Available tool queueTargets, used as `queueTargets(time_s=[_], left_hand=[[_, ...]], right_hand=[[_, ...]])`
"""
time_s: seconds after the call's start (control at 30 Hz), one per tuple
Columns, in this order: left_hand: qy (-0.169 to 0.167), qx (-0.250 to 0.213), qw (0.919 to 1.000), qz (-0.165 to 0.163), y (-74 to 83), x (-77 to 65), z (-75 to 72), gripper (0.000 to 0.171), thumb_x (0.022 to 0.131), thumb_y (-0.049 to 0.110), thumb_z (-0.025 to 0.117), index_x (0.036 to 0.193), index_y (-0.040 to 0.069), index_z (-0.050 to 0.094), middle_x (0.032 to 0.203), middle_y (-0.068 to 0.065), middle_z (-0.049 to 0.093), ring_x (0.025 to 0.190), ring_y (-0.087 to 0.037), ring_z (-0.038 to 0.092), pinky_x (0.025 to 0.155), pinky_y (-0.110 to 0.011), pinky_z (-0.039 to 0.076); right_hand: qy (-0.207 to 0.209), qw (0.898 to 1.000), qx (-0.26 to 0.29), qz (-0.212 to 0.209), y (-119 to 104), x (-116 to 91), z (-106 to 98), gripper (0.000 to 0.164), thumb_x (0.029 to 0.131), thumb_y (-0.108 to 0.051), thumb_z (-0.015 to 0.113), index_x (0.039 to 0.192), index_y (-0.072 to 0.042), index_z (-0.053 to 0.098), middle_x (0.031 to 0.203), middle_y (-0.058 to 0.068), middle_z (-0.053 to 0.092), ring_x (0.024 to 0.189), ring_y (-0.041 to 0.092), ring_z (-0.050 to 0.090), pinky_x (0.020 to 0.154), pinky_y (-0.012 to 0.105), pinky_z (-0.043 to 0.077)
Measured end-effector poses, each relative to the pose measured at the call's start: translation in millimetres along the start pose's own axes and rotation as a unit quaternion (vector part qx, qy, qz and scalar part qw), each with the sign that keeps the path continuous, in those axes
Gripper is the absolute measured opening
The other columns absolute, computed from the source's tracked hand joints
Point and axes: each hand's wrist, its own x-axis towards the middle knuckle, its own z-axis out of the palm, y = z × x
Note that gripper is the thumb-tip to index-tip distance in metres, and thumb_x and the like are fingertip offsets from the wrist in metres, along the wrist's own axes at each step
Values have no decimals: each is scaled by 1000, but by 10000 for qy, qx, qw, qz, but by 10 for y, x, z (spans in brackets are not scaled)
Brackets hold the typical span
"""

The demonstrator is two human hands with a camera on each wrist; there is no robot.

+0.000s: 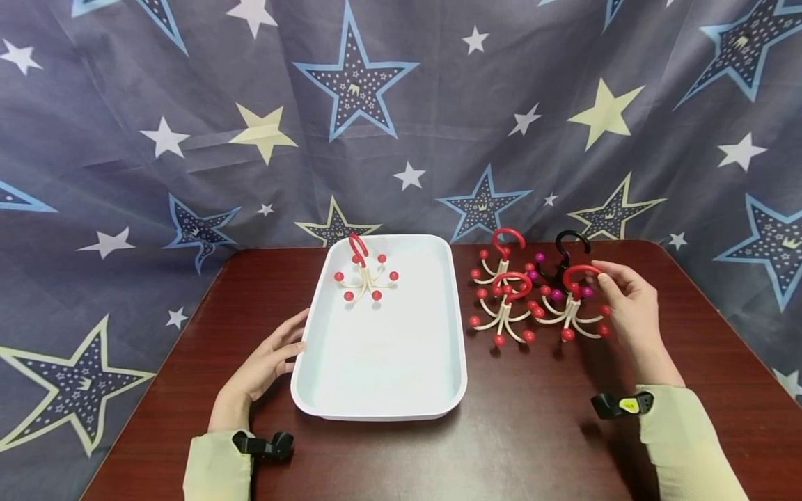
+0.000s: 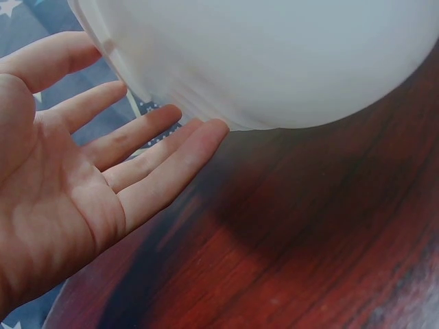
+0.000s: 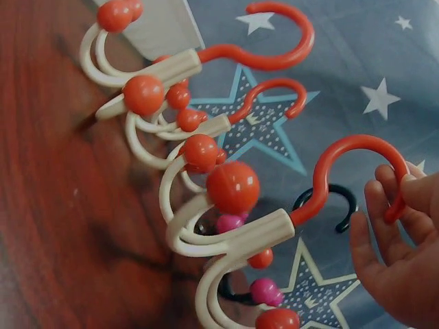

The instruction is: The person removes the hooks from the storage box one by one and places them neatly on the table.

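Note:
My right hand [image 1: 631,309] pinches the tip of the red hook on a white multi-arm hook hanger [image 1: 571,312] with red ball ends. The right wrist view shows thumb and fingers of that hand [image 3: 405,240] at the end of the hook [image 3: 357,140]. Whether this hanger touches the table cannot be told. At the left side of the white tray [image 1: 382,362], my left hand [image 1: 266,358] touches the wall with fairly straight fingers [image 2: 171,171]. Inside the tray, towards its far left corner, stands another red-and-white hook hanger [image 1: 366,278].
Two more red-and-white hook hangers [image 1: 505,316] stand right of the tray, one behind the other. A black hanger with magenta balls [image 1: 564,259] is partly hidden behind the pinched one. The dark red table [image 1: 532,431] ends against a star-patterned cloth [image 1: 401,146].

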Motion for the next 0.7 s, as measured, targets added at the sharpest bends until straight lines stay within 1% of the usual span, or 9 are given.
queueTargets(time_s=[0.07, 0.2, 0.27, 0.3, 0.43, 0.53, 0.57, 0.6, 0.7], left_hand=[[0, -9, 10000, -3, -1, -1, -1, 59, 94, 8, 46, 146, 15, 19, 144, -26, 23, 103, -10, 58, 77, -35, 52], [-12, -39, 10000, -1, -3, -4, -5, 59, 94, 8, 46, 146, 15, 19, 144, -26, 23, 104, -10, 58, 78, -35, 52], [-18, -45, 10000, 5, -3, -7, -8, 59, 94, 9, 46, 146, 15, 19, 143, -26, 23, 103, -10, 58, 78, -35, 52], [-20, -39, 10000, 10, -3, -8, -9, 59, 94, 9, 46, 146, 15, 19, 143, -27, 23, 103, -10, 58, 78, -35, 52], [-34, -22, 10000, 40, -5, -6, -15, 59, 94, 9, 45, 146, 15, 19, 143, -26, 23, 103, -11, 58, 78, -35, 52], [-42, -22, 10000, 50, -10, 1, -15, 58, 94, 9, 45, 146, 16, 19, 143, -25, 24, 104, -11, 58, 78, -35, 52], [-47, -17, 10000, 51, -12, 3, -15, 58, 94, 9, 45, 146, 16, 19, 143, -25, 25, 104, -11, 58, 78, -35, 52], [-47, -17, 10000, 50, -15, 4, -15, 58, 94, 9, 45, 146, 15, 19, 143, -25, 25, 104, -11, 58, 78, -35, 52], [-43, -20, 10000, 32, -18, 3, -14, 58, 94, 8, 45, 146, 15, 19, 143, -25, 25, 104, -10, 58, 78, -35, 52]], right_hand=[[14, 9997, -220, 93, 129, 34, -89, 21, 89, -5, 55, 108, -4, 65, 84, -7, 67, 70, 1, 63, 48, 12, 43], [46, 9991, -373, 175, 612, 208, -398, 29, 87, -14, 59, 115, -3, 61, 89, -1, 67, 71, 6, 63, 37, 19, 38], [9, 9996, -282, 1, 830, 283, -525, 32, 86, -17, 61, 116, -4, 60, 93, 0, 67, 73, 8, 65, 43, 20, 45], [37, 9996, -290, -11, 845, 287, -537, 31, 87, -15, 60, 116, -3, 60, 94, 0, 67, 81, 8, 65, 50, 17, 48], [141, 9988, -462, 103, 623, 186, -425, 28, 89, -13, 57, 115, -5, 61, 95, -3, 67, 79, 6, 64, 53, 17, 49], [184, 9983, -496, 263, 372, 100, -292, 25, 89, -12, 57, 113, -6, 63, 96, -4, 66, 72, 4, 61, 45, 19, 45], [160, 9968, -743, 235, 279, 75, -236, 25, 90, -13, 56, 113, -7, 63, 96, -6, 66, 70, 2, 59, 43, 19, 44], [123, 9985, -508, 139, 247, 82, -209, 24, 89, -11, 57, 111, -6, 64, 97, -5, 66, 70, 2, 59, 43, 18, 44], [72, 9923, -1202, -275, 56, 79, -34, 23, 90, -11, 55, 110, -5, 64, 99, -10, 66, 74, 0, 59, 51, 14, 45]])
